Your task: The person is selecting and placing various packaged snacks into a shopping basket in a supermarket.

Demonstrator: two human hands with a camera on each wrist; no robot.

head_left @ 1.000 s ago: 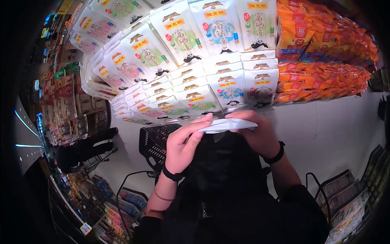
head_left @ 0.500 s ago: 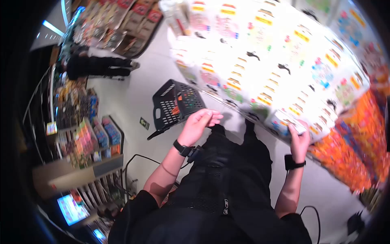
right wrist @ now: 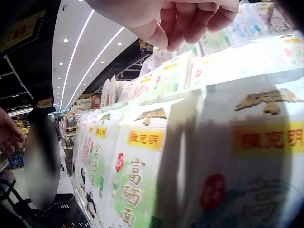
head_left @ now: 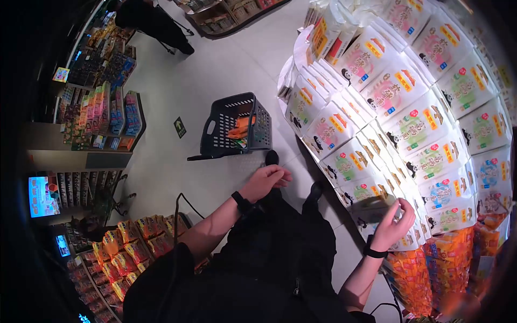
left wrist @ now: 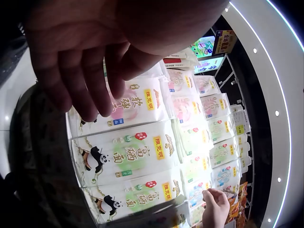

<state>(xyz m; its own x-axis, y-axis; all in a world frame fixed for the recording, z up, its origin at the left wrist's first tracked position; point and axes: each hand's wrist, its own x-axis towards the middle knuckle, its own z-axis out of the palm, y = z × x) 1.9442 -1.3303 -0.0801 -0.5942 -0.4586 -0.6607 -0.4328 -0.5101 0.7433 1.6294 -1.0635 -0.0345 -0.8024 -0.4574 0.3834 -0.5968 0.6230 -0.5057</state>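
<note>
Here your right hand [head_left: 392, 225] grips a light, crinkly, slippery packet [head_left: 371, 207] by its edge; your left hand [head_left: 265, 181] hangs loose, well apart.

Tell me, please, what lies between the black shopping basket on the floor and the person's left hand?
In the head view, only bare pale floor separates the basket from the left hand, apart from the dark toe of a shoe just above the hand.

A pale, glossy tiled floor [head_left: 215, 70] runs between dark store shelves stocked with colourful packets [head_left: 102, 116]. A small lit screen [head_left: 43, 196] glows at the left. Overhead, long white light strips [right wrist: 76, 57] and round spotlights cross a dark ceiling [right wrist: 28, 61].
</note>
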